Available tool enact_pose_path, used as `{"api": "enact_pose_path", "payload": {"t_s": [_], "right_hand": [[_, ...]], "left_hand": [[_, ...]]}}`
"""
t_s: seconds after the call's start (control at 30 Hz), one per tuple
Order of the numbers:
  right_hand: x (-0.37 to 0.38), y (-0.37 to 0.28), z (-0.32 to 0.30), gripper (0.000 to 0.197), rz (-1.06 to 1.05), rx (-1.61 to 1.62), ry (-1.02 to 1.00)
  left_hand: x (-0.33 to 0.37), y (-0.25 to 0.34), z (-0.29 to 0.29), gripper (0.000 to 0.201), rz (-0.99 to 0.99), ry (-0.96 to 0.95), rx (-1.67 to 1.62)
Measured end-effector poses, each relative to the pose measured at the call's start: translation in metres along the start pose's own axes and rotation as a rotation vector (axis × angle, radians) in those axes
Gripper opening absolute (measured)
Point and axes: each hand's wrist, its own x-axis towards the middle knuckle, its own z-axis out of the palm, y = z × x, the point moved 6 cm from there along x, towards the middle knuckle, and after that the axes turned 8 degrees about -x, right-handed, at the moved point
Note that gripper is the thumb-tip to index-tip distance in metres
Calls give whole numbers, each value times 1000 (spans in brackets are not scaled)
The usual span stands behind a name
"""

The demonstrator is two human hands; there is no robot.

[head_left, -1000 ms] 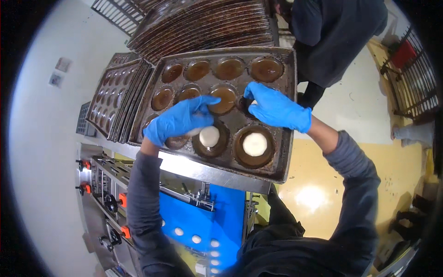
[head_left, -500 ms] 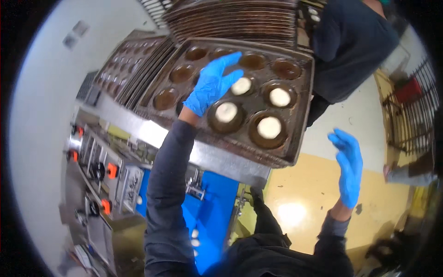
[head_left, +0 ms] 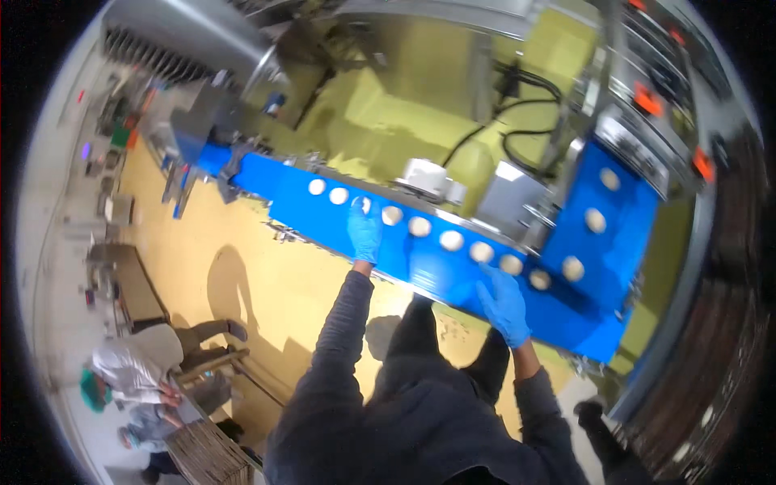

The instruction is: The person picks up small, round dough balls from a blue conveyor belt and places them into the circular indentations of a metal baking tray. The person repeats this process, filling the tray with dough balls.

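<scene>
A row of round, pale dough balls lies along a blue conveyor belt. My left hand, in a blue glove, reaches over the belt with its fingers around one dough ball, which is partly covered. Farther right, my right hand, gloved the same way, is held over the belt's near side. Its fingers are apart and hold nothing. The fingertips point at a dough ball just beyond them; whether they touch it is unclear.
A second blue belt section with several dough balls joins at the right. Behind the row are a white box-shaped device and black cables. Dark stacked trays stand at the far right. Two people work lower left beside stacked boards.
My view has swung from the dark moulded tray with dough pieces to the conveyor belt. Both hands are now over the belt, the left at a dough ball.
</scene>
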Motion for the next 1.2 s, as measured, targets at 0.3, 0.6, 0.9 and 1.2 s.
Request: {"api": "enact_pose_path", "payload": {"t_s": [0.3,0.6,0.9,1.2], "right_hand": [[270,-190,274,49,-316,-299,70],[313,-231,367,36,-257,-293,-136],[223,-144,289,33,380,1023,30],[249,-140,304,20,58,132,-15]], "left_hand": [[151,-266,-91,52,-282,5,325],[173,-259,-97,26,-324,168,-58],[156,-216,-104,26,-380,305,-1020],[124,-171,-53,47,-155,-228,-37]]}}
